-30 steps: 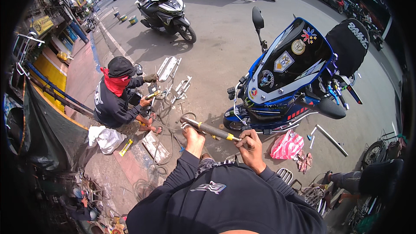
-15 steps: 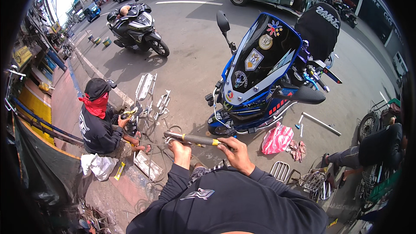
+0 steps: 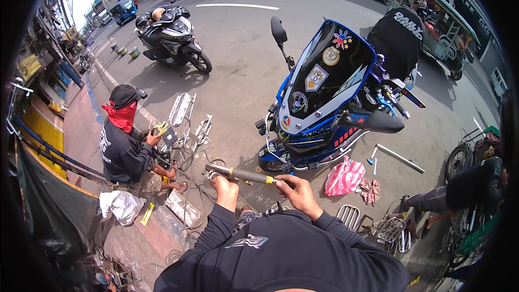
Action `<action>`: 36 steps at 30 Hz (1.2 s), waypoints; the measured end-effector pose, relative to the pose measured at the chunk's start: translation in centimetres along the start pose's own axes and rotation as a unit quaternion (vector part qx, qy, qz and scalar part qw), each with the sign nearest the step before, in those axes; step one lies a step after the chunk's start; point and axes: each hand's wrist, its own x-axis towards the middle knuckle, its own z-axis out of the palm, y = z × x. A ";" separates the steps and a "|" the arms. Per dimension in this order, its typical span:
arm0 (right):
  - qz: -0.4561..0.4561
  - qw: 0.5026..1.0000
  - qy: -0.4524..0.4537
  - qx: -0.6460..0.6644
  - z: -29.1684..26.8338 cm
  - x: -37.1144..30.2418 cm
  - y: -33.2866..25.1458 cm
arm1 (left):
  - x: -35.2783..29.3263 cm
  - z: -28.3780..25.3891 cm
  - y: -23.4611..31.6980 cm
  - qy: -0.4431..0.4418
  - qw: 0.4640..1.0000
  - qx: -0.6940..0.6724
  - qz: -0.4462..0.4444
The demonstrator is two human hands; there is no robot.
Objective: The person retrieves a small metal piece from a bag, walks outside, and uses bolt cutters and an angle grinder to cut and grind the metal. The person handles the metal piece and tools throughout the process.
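Grey-handled tool (image 3: 252, 176) is best held steady: fingers of the left hand (image 3: 226, 191) grip its metal head (image 3: 216, 168), fingers of the right hand (image 3: 299, 194) pinch its other end

Before me, the left grip (image 3: 225, 189) held a grey-handled tool (image 3: 250, 176) by its metal end (image 3: 213, 168), the right grip (image 3: 299, 193) its yellow end (image 3: 268, 179).

There's one grey-handled tool (image 3: 251, 176), one striped bag (image 3: 344, 177) — the wearer's two hands (image 3: 225, 190) (image 3: 299, 194).
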 end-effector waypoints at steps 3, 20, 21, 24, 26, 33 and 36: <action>-0.210 0.965 0.091 -0.124 0.5 -0.3 0.5 | 0.4 0.1 -0.3 0.045 0.998 -0.013 -0.052; -0.033 0.942 -0.333 -0.003 0.9 0.8 1.0 | -11.6 6.3 0.8 -0.230 0.958 0.171 -0.017; -0.006 0.942 -0.334 -0.014 0.5 0.6 1.0 | -11.7 6.6 1.1 -0.192 0.961 0.195 -0.037; 0.107 0.916 -0.364 0.129 -0.8 -0.1 0.3 | -11.6 7.0 2.3 -0.255 0.929 0.258 0.070; 0.137 0.904 -0.372 0.161 -1.4 -0.6 -0.2 | -12.0 6.8 3.2 -0.295 0.906 0.294 0.073; 0.081 0.904 -0.379 0.179 -1.7 -0.4 -0.4 | -13.9 7.9 5.0 -0.363 0.867 0.335 0.073; 0.067 0.899 -0.380 0.207 -1.8 -0.3 -0.1 | -14.6 8.6 5.6 -0.367 0.854 0.361 0.075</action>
